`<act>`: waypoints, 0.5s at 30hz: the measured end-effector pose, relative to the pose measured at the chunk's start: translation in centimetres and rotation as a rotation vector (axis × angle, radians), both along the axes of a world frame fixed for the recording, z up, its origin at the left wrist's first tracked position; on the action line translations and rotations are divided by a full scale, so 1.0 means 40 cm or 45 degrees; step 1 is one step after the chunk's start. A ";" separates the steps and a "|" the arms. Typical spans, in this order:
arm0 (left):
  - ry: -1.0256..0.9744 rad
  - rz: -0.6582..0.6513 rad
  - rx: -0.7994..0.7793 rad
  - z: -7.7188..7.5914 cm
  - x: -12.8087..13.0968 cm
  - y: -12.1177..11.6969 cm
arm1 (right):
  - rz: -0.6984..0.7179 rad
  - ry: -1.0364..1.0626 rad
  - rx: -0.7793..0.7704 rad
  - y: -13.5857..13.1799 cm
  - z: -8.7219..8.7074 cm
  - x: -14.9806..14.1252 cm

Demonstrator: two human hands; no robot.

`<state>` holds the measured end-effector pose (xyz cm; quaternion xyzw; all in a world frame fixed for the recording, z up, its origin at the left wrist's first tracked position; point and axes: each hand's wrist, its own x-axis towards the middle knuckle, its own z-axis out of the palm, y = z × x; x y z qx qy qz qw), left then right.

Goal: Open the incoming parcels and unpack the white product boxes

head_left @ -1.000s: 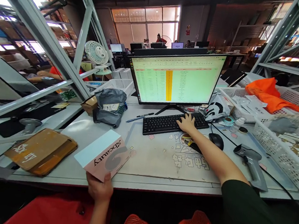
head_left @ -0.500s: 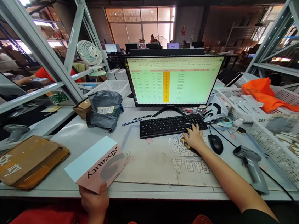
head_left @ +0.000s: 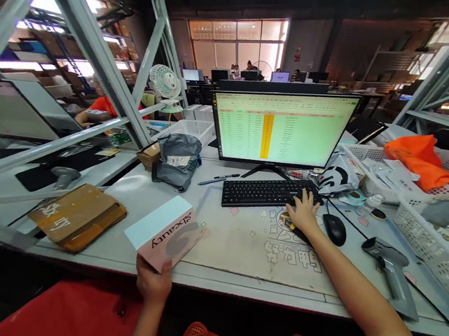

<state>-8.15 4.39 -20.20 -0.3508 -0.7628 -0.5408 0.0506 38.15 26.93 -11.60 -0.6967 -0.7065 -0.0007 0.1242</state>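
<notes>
Box (head_left: 170, 235) partly hides the left hand (head_left: 153, 283) holding it.

On our table (head_left: 126, 185), before the monitor (head_left: 288, 134), the keyboard (head_left: 260, 192) has the mouse (head_left: 334, 229) on its right and the scanner (head_left: 393, 263) farther right. To our left, the box (head_left: 169, 237) is between the carton (head_left: 77, 214) and keyboard, the bag (head_left: 179, 160) behind the box.

Left fingers (head_left: 167, 267) holding pink box (head_left: 171, 235), right fingers (head_left: 305, 197) over keyboard (head_left: 257, 193), lit monitor (head_left: 296, 135)
</notes>
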 end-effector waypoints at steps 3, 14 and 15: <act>-0.151 -0.133 0.174 0.024 0.015 -0.017 | -0.003 -0.016 0.013 0.002 0.001 0.004; -1.349 0.220 0.807 0.164 -0.071 -0.380 | 0.047 0.031 0.121 -0.002 -0.018 0.036; -1.350 0.330 0.857 0.185 -0.099 -0.430 | 0.076 0.031 0.111 -0.002 -0.019 0.047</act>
